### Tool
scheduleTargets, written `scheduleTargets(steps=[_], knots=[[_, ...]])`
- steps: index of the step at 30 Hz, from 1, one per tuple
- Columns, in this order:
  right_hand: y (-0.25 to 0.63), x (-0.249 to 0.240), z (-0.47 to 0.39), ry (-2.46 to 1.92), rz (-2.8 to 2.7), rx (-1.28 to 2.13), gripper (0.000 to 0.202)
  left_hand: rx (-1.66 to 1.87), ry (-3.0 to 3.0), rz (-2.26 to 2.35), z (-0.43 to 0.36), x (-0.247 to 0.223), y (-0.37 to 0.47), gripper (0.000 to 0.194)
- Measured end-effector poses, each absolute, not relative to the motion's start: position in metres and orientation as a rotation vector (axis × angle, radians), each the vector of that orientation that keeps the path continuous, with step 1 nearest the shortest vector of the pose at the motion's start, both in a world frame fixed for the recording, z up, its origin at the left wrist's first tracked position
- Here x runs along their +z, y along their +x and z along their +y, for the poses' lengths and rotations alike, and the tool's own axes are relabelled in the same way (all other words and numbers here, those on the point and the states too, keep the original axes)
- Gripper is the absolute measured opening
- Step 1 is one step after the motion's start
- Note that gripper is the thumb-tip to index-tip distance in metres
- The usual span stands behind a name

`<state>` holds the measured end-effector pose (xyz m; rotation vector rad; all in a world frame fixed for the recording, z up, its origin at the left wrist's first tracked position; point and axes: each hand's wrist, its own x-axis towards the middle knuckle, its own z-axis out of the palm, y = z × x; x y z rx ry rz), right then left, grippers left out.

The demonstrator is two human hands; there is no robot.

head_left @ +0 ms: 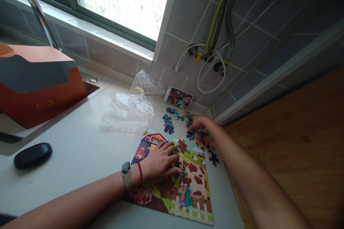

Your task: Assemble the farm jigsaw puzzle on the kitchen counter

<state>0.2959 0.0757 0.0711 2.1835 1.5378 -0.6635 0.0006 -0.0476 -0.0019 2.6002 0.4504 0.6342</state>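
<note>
Left hand point(161, 159) lies flat, fingers spread, pressing on the farm jigsaw puzzle point(176, 179), gripping nothing. Just beyond the puzzle's far edge, the right hand point(197, 122) reaches into the loose pieces point(202, 139), fingertips down on them; whether it pinches one, I can't tell. Crumpled plastic bags point(129, 112) sit beside the puzzle's far left corner.

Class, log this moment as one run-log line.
left hand: flat on farm puzzle | right hand: touching loose pieces | plastic bag: beside
</note>
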Motion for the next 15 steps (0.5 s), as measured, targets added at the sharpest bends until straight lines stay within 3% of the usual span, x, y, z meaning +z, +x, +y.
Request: scheduleTargets(steps=[2,7,12,15], knots=[[0.291,0.07,0.072,2.171,1.525,-0.638,0.09,0.63,2.6,0.449,-0.048,-0.002,0.0,0.043],[0.288,0.073,0.063,2.144,1.574,-0.51,0.064,0.635,2.602,0.441,-0.047,0.001,0.0,0.037],[0.306,0.084,0.053,2.139,1.615,-0.393,0.062,0.616,2.583,0.448,-0.048,0.007,-0.001,0.033],[0.327,0.096,0.049,2.144,1.671,-0.376,0.075,0.588,2.599,0.461,-0.048,0.005,-0.002,0.03]])
